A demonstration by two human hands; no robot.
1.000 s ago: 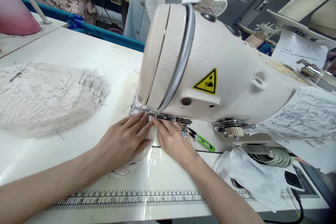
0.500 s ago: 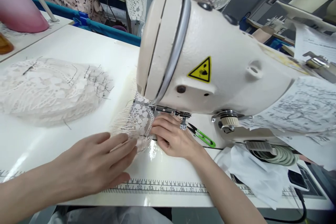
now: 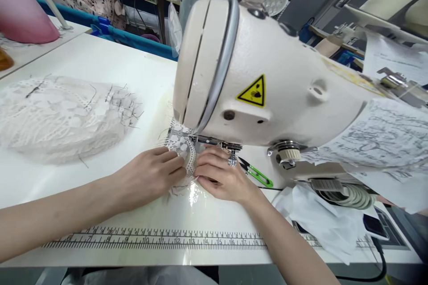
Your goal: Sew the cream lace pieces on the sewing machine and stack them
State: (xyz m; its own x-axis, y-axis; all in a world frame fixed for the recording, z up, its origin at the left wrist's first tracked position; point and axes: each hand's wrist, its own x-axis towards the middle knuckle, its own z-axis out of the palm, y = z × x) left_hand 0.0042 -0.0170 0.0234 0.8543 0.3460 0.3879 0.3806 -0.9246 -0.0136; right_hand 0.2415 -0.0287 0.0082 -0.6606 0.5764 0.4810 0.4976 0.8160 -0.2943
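Lace trim point(image 3: 183, 144) | left hand point(image 3: 157, 173) near-left, right hand point(image 3: 222, 176) at right edge, fingers curled, grip unclear | apparently aligning under sewing machine point(image 3: 267, 71) | next feed calls for flat edges

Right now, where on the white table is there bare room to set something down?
Bare patches: between lace pile and blue rail; between right hand and printed ruler. Crowded: beside the sewing machine, where left hand, lace strip and green snips also sit close.
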